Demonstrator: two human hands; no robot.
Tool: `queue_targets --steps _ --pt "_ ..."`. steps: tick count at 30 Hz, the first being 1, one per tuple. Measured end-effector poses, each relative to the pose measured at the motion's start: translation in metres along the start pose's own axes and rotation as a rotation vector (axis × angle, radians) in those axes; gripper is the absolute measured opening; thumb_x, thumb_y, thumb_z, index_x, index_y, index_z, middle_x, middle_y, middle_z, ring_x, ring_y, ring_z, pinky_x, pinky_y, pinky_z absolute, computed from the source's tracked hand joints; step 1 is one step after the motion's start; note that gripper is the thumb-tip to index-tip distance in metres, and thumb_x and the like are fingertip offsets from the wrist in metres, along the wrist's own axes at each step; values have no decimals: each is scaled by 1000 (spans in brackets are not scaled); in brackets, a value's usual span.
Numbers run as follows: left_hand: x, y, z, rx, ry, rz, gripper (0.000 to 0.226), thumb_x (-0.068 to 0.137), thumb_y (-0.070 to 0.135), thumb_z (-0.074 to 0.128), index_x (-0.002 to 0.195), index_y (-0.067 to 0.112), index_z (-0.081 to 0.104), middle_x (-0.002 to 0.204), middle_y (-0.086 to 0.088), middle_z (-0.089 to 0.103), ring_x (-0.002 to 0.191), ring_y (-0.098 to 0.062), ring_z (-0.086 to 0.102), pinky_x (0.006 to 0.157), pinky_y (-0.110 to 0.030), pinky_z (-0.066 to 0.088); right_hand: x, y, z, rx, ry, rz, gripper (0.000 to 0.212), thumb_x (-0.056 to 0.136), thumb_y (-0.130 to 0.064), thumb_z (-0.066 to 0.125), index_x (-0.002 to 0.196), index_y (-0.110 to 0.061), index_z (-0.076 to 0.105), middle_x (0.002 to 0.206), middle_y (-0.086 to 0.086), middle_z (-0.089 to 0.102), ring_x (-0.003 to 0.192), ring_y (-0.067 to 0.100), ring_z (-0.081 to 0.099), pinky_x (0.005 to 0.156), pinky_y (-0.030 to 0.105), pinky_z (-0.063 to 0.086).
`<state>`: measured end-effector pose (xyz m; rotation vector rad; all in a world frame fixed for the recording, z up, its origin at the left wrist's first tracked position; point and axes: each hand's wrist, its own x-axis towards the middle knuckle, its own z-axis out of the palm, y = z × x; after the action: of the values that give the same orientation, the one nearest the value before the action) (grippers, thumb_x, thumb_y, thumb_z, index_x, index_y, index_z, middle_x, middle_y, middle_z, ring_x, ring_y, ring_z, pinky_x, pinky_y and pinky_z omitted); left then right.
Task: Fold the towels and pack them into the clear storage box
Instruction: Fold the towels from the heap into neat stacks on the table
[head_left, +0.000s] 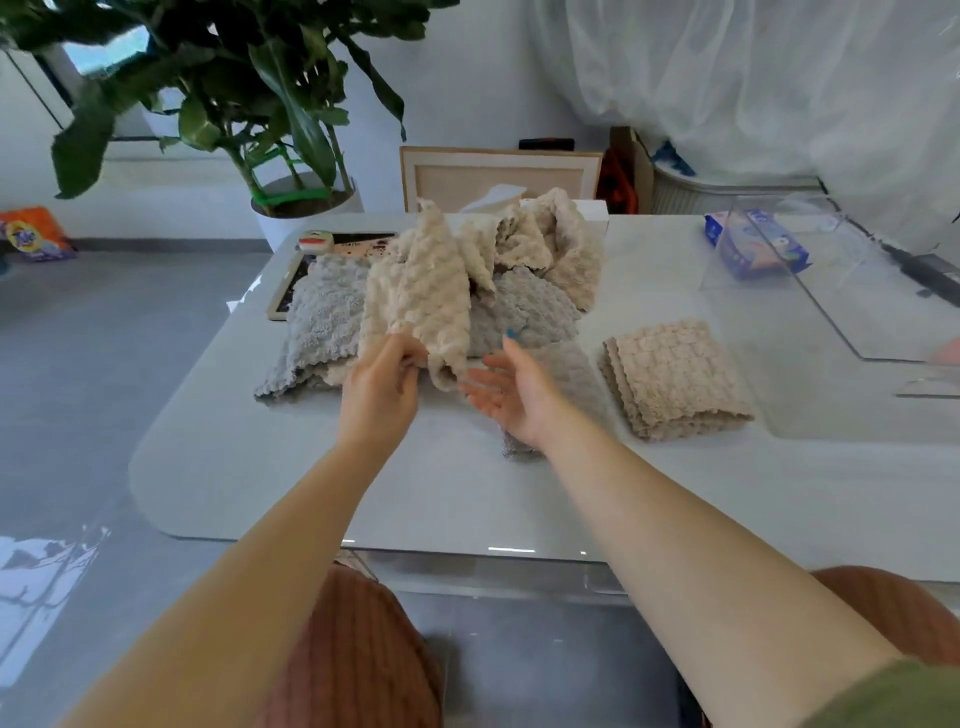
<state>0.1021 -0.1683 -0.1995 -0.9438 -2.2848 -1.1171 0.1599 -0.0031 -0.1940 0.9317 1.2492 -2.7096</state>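
A heap of unfolded towels lies in the middle of the white table (311, 493). My left hand (382, 384) pinches the lower edge of a beige towel (421, 291) and holds it up out of the heap. Grey towels (322, 312) lie under and beside it, and another beige towel (561, 244) is crumpled behind. My right hand (511, 395) hovers open, palm up, just right of the lifted towel, above a grey towel (566, 374). A folded beige towel (675, 379) rests flat to the right. The clear storage box (852, 312) stands at the table's right end.
A blue packet (753, 249) shows behind the box's clear wall. A framed board (332, 249) lies under the heap's far left side, with a white tissue box (587, 213) behind. A potted plant (291, 202) and a chair back (498, 176) stand beyond the table.
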Motion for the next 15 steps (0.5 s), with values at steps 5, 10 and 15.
queue_targets --steps 5,10,15 --pt "-34 -4 -18 -15 -143 -162 27 76 -11 58 94 7 64 89 -1 67 82 -19 62 72 -25 48 -9 27 22 -121 6 95 16 95 -27 58 86 -14 59 78 3 60 64 12 56 55 20 48" --pt "-39 -8 -33 -67 -355 -369 27 75 -7 59 87 16 68 80 4 68 73 -8 61 66 -15 45 -12 41 24 -362 107 161 17 91 -10 55 75 -13 53 63 1 51 49 9 45 41 17 33" --pt "-42 1 -42 -283 -540 -494 22 78 0 72 89 19 67 83 0 68 70 -5 61 67 -15 49 -25 38 20 -509 190 13 10 79 -2 56 85 -11 56 68 7 53 53 17 48 45 21 37"
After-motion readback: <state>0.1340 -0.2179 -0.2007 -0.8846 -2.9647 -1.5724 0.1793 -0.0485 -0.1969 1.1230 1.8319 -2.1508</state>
